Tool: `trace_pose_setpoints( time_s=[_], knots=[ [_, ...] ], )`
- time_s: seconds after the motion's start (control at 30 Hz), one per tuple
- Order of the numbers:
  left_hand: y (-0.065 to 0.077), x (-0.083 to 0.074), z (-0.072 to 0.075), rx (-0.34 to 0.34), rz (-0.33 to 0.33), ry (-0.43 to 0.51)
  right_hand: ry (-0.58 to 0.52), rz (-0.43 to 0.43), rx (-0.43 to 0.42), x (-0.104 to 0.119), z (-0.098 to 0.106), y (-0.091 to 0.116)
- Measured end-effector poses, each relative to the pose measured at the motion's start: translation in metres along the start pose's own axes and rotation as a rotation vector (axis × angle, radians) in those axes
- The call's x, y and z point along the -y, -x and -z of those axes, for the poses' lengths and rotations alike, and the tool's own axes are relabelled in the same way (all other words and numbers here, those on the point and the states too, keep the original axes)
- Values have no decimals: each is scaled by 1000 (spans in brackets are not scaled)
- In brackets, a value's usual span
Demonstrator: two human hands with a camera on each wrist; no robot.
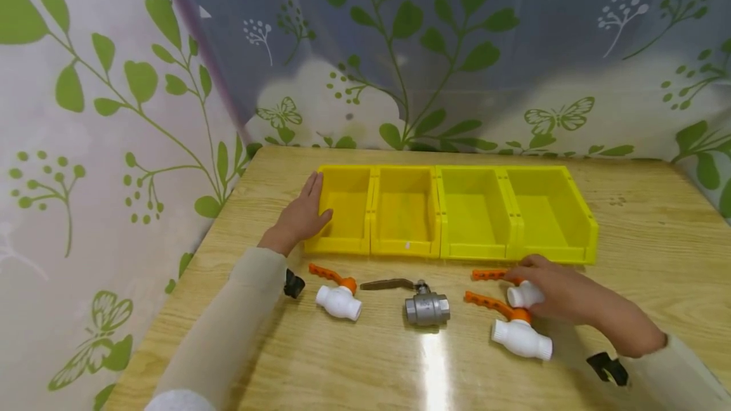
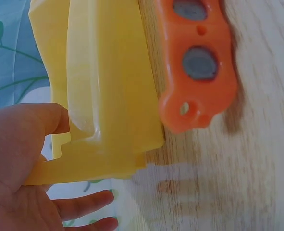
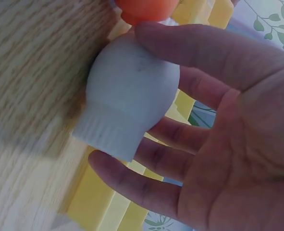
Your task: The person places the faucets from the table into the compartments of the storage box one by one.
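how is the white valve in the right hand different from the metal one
The held valve has a white body and orange handle; the metal valve is grey with a brownish handle. The right hand grips the held valve, while the metal valve lies on the table untouched. Both handles point left in the head view.

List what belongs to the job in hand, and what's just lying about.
Belongs:
white valve in the right hand
leftmost yellow bin, held by the left hand
probably the adjoining yellow bins

Lying about unheld, though perhaps part of it:
silver valve
white valve at left
front-right white valve
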State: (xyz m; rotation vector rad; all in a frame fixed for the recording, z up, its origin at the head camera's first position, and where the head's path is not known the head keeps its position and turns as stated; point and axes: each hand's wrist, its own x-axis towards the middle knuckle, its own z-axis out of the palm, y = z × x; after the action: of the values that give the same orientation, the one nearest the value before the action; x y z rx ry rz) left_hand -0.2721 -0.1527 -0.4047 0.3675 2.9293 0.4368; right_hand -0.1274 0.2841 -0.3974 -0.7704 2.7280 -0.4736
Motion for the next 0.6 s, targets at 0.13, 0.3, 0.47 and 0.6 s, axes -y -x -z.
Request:
trace_pose_setpoints(
  time_s=[0.13, 0.3, 0.47, 0.6],
  knots=[
    [1, 1, -1, 4, 4, -6, 4, 5, 3, 0, -2, 0],
    [-1, 0, -1, 7, 10, -10, 4, 0, 24, -2, -2, 0],
    [-1, 0, -1, 2, 6, -10, 35, -2, 19, -3, -2, 0],
    [-1, 0, -2, 3, 7, -17, 51, -9, 19, -3, -5, 0]
  ],
)
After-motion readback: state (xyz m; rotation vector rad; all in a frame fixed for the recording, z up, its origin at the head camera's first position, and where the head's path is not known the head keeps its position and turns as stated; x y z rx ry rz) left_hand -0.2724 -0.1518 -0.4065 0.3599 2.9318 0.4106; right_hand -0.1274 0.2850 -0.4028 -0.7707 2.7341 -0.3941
